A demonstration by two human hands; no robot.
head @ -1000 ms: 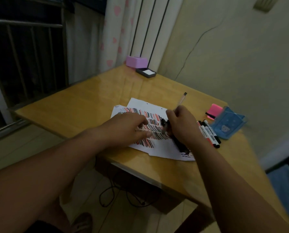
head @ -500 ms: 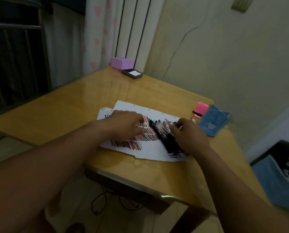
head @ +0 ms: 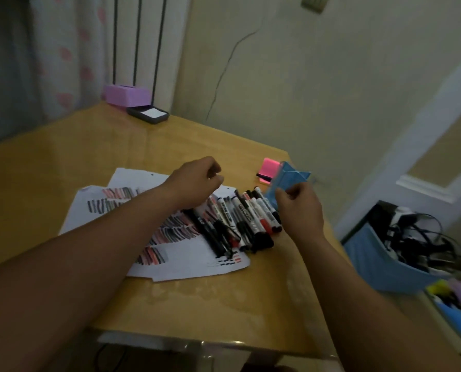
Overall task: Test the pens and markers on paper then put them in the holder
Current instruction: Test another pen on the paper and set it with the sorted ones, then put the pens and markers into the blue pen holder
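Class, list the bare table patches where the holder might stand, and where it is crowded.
Free: table between paper and near edge; the wide stretch between paper and purple box. Crowded: pens beside the holder and right hand.

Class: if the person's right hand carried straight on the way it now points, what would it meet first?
The blue holder, directly ahead of the right hand. Its curled fingers may be touching it, though the depth is unclear.

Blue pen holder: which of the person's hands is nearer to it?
Right. The right hand grips the blue pen holder at its near edge; the left hand hovers to its left, above the markers.
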